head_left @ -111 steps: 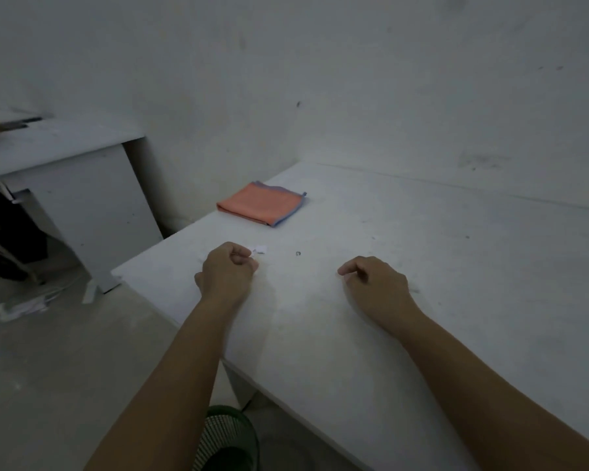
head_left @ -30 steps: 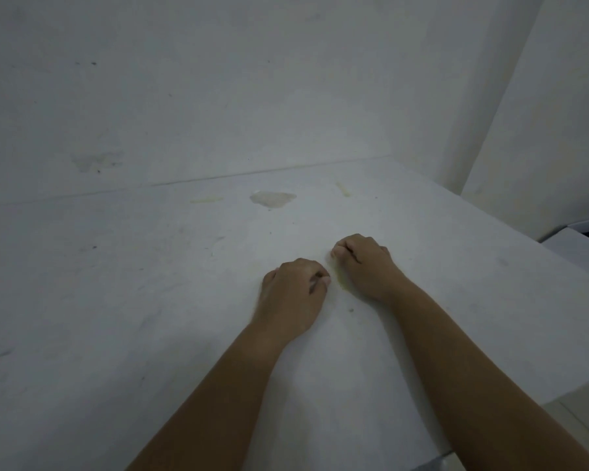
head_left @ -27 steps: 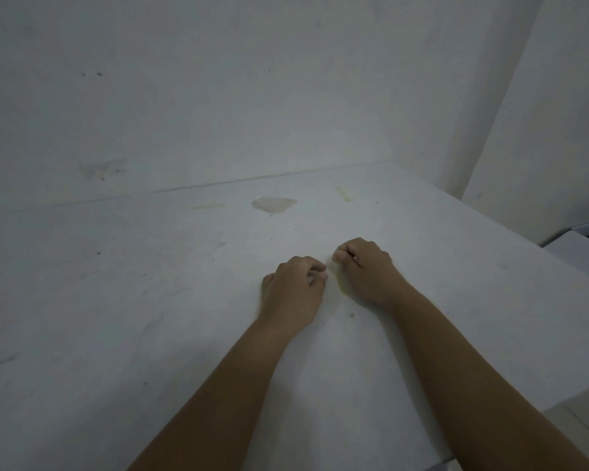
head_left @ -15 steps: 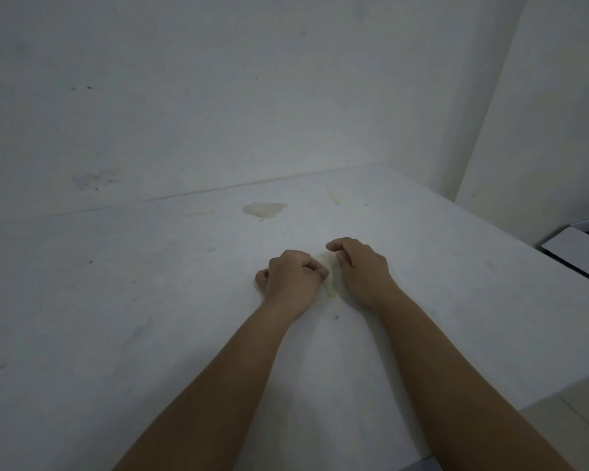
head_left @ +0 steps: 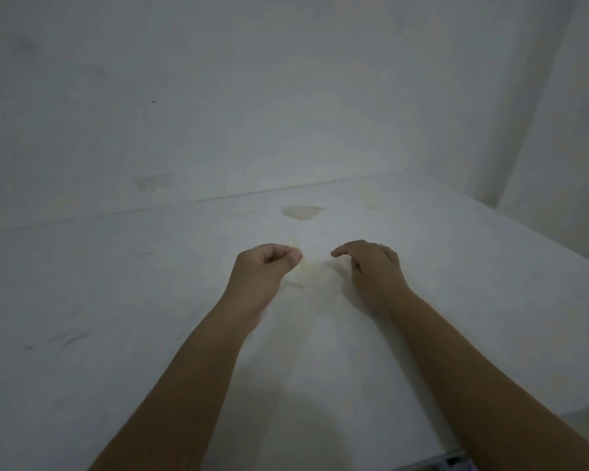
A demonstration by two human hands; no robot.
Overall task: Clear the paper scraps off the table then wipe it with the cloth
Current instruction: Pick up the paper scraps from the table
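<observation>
Forearms reach over the white, scuffed table top [head_left: 116,300]. The left hand [head_left: 264,268] is curled, thumb against forefinger, perhaps pinching a tiny pale paper scrap [head_left: 291,244]; I cannot tell for sure. The right hand [head_left: 371,263] hovers beside it, fingers loosely bent, holding nothing. Beyond both fingertips lies a yellowish stain [head_left: 301,212].

open table [head_left: 116,334] all round; only the wall [head_left: 218,96] blocks behind.
</observation>
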